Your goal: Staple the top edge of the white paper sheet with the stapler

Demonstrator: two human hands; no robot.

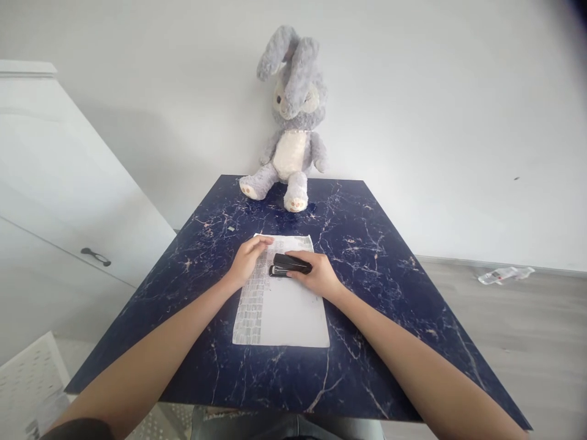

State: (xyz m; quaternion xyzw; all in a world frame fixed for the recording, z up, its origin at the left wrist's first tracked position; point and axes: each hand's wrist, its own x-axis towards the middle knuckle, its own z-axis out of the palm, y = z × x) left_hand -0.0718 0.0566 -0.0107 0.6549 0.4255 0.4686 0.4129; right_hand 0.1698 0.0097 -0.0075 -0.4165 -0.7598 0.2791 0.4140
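Observation:
A sheet of paper with a printed grey brick-like pattern down its left side lies on the dark blue marbled table. My right hand is closed around the rear of a black stapler. The stapler lies over the upper part of the sheet, its front end pointing left. At the sheet's upper left edge rests my left hand, fingers stretched towards the right over the paper and apart from the stapler. The undersides of both hands are hidden.
A grey plush rabbit sits at the table's far end against the white wall. Left of the table stands a white cabinet with a dark handle. A clear plastic item lies on the floor to the right.

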